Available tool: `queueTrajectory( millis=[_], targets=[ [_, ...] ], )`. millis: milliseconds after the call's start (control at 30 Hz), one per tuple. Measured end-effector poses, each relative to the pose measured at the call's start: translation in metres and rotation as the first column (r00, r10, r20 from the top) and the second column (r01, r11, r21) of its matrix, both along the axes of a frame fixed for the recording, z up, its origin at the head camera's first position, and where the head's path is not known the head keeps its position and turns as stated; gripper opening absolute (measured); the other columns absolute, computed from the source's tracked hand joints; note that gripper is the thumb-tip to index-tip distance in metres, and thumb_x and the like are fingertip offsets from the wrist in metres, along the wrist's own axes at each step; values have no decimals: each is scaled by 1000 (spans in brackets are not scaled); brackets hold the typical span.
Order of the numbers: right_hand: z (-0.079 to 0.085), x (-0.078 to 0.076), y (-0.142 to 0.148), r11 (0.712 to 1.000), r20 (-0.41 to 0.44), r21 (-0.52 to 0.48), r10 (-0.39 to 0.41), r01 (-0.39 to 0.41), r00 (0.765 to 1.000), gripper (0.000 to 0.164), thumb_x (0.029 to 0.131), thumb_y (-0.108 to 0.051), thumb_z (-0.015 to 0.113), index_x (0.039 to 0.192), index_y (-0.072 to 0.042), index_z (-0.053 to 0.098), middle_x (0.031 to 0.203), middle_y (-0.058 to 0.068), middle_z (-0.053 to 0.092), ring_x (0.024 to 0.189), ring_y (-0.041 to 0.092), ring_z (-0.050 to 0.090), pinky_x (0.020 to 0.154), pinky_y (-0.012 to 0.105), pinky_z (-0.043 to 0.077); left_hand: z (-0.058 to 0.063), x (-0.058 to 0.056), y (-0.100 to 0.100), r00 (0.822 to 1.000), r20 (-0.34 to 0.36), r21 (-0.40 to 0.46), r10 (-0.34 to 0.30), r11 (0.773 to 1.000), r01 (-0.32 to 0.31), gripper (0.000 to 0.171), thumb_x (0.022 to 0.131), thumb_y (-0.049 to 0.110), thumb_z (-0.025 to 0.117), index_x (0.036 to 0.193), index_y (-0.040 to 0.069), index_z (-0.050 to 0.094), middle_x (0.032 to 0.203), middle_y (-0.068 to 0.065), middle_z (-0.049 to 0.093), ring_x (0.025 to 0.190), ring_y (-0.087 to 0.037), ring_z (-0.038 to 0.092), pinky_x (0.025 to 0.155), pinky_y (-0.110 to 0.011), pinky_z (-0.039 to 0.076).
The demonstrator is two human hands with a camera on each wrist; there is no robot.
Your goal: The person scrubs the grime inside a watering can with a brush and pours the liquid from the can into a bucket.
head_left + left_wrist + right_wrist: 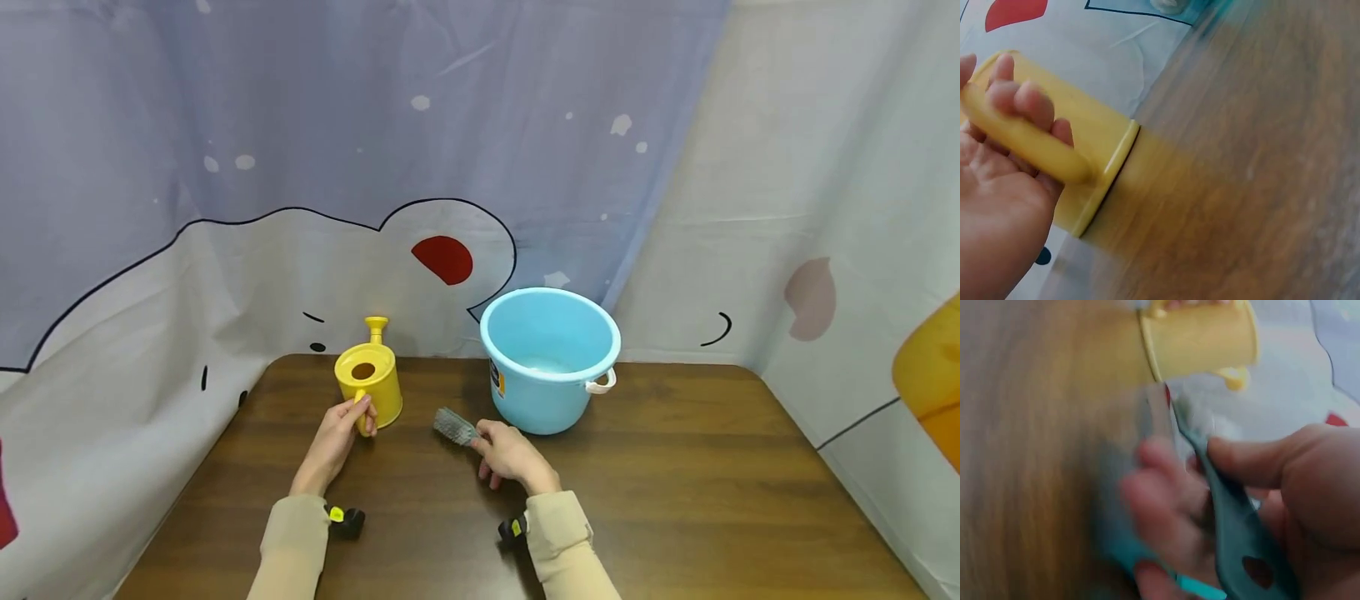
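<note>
A yellow watering can [384, 390] stands on the wooden table at left of centre, its spout pointing toward the backdrop. My left hand [331, 443] grips its handle [1041, 147], fingers curled round it in the left wrist view. Between the can and the bucket, a small grey-green brush [454, 426] is held by my right hand [513, 456], bristle end toward the can. The right wrist view shows thumb and fingers pinching the brush's dark handle [1235, 531], which has a hole near its end. Whether the brush touches the table cannot be told.
A light blue bucket [536, 404] with a white side grip [602, 383] stands at the table's back edge, just beyond my right hand. A printed cloth backdrop [330, 125] hangs behind the wooden table [705, 492] and along its sides.
</note>
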State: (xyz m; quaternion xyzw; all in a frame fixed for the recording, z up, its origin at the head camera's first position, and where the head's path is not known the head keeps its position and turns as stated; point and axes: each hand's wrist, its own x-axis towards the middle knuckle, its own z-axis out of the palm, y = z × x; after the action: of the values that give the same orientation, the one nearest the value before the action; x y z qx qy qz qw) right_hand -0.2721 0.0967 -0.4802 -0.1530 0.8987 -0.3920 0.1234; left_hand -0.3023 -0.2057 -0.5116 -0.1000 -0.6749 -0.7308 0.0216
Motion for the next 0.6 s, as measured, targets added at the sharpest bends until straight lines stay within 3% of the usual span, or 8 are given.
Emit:
queueTrajectory(
  millis=[67,167,367,600],
  targets=[
    [-1,-3,9,989,79,-141,52,-41,995,18,102,-18,53,98,-1,57,55,4,55,37,15,48,42,32,44,0,1,-1,999,-21,19,-38,999,38,48,105,28,46,91,-18,50,63,-7,40,60,-19,42,62,-30,38],
    [-3,-7,23,968,138,-244,91,-55,986,24,102,-21,53,106,1,61,53,0,45,38,11,38,41,28,39,1,3,-4,999,-38,25,-39,999,40,47,106,26,44,89,-17,51,61,-9,29,58,-23,31,60,-36,28],
    [1,-11,43,966,120,-253,90,-57,989,29,102,-19,49,111,5,61,60,-1,42,46,13,39,48,30,39,5,5,-8,998,-25,10,-60,998,61,52,108,28,37,87,-18,47,63,-10,30,59,-23,31,61,-37,29],
    [14,-8,58,934,138,-317,217,-165,966,33,99,-6,42,127,10,50,62,3,41,54,18,43,57,37,43,7,10,-6,996,-17,17,-93,995,93,50,108,27,28,88,-14,49,67,-5,37,62,-17,38,62,-32,33]
  ],
)
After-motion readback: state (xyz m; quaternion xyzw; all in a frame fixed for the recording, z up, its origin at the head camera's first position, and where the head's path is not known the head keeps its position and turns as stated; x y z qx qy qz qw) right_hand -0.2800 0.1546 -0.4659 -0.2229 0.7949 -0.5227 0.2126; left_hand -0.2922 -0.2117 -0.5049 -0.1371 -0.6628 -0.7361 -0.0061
